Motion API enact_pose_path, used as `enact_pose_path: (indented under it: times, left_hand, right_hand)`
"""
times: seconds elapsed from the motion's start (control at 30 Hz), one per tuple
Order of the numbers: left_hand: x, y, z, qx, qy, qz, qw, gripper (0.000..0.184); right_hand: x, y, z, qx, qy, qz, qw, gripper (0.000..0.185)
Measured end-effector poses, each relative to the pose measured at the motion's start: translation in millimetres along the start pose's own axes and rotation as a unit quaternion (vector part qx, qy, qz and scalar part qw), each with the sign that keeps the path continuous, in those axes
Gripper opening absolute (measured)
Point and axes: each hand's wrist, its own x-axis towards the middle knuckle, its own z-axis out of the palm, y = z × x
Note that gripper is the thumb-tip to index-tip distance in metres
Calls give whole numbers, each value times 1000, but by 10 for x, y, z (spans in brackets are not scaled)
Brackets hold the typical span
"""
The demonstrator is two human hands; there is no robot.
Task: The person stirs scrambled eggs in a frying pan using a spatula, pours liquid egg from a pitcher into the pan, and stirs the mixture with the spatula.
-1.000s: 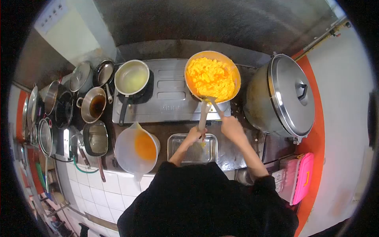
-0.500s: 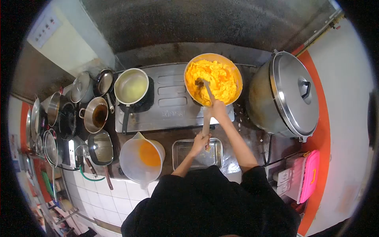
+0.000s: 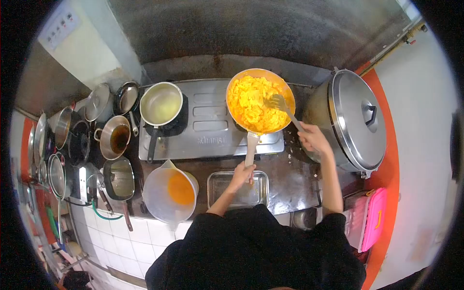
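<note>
On the near side, a plastic pitcher [image 3: 155,191] stands at the left, and it holds some orange-yellow liquid [image 3: 181,189], so not all of this liquid is used. To the right of it, on the same counter, lies a rectangular metal tray [image 3: 258,193], partly covered by the left forearm; I see no cooked portion in its visible part. A little farther, the left hand [image 3: 243,175] is closed around the pale handle [image 3: 251,147] of the frying pan. The right hand [image 3: 314,138], farther and more to the right, is closed on a slotted turner [image 3: 293,117], whose head is at the right part of the egg, inside the pan. The frying pan [image 3: 261,72], orange inside, sits at the right end of the gas stove [image 3: 210,139]. It is well filled with scrambled egg [image 3: 249,96]. The egg is broken in soft lumps and, in my judgement, mostly set, though some shiny places may be less cooked; all that I see of it is in the pan. At the stove's left end is a saucepan [image 3: 150,99] with pale yellow liquid.
</note>
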Motion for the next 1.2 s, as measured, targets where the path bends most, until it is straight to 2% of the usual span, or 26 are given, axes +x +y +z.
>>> enact_pose_path:
  times: [0.03, 0.07, 0.17, 0.2, 0.3, 0.4, 0.5, 0.6, 0.7, 0.8, 0.83, 0.87, 0.9, 0.97, 1.03, 1.07, 1.13, 1.2]
  left_hand:
    - [12, 11, 8, -26, 13, -16, 999, 20]
    - [35, 31, 19, -52, 25, -33, 998, 21]
    - [46, 101, 16, -53, 13, -31, 998, 24]
    - [60, 78, 2, -45, 1, -18, 999, 24]
    - [50, 95, 33, -42, 4, -14, 999, 24]
    - [6, 155, 75, -38, 13, -20, 999, 24]
    - [43, 136, 48, -43, -1, -21, 999, 24]
    - [58, 95, 43, -68, -21, -31, 997, 24]
    - [17, 167, 73, -69, -15, -40, 997, 23]
    - [21, 157, 67, -53, -3, -30, 998, 23]
    - [28, 138, 61, -48, -1, -24, 999, 23]
    - [30, 110, 54, -46, 1, -19, 999, 23]
    - [40, 84, 53, -44, 3, -13, 999, 24]
    - [37, 99, 51, -33, 7, -5, 999, 25]
    - [0, 163, 68, -13, 11, -5, 1000, 25]
    - [5, 153, 71, -11, 14, -1, 1000, 26]
    - [18, 131, 85, -5, 18, 7, 1000, 26]
    - [57, 71, 81, -3, 23, 11, 1000, 27]
  right_hand:
    - [-141, -87, -68, -168, 20, -66, 983, 38]
    - [-260, -143, -103, -330, 40, -131, 934, 42]
    - [-491, -229, -24, -492, -1, -150, 857, 44]
    - [-466, -86, 20, -561, -21, -139, 816, 40]
    - [-396, 54, 318, -587, -14, -59, 807, 38]
    - [-133, 380, 482, -562, 9, -98, 821, 39]
    - [80, 467, 541, -520, 40, -101, 847, 49]
    - [213, 343, 522, -495, 55, -125, 858, 50]
    - [589, 522, 499, -459, 88, -163, 869, 46]
    - [882, 531, 342, -363, 117, -259, 887, 41]
    - [945, 455, 254, -264, 65, -150, 951, 36]
    - [979, 387, 128, -106, 18, -28, 994, 37]
    - [954, 286, -8, 55, -30, 96, 993, 37]
    - [781, 22, -253, 65, -73, 100, 990, 23]
    - [537, -219, -475, -76, -72, 57, 993, 32]
    - [477, -217, -593, -190, -68, -11, 979, 35]
    - [356, -222, -767, -405, -54, -146, 901, 39]
    - [186, -326, -720, -539, -81, -167, 822, 43]
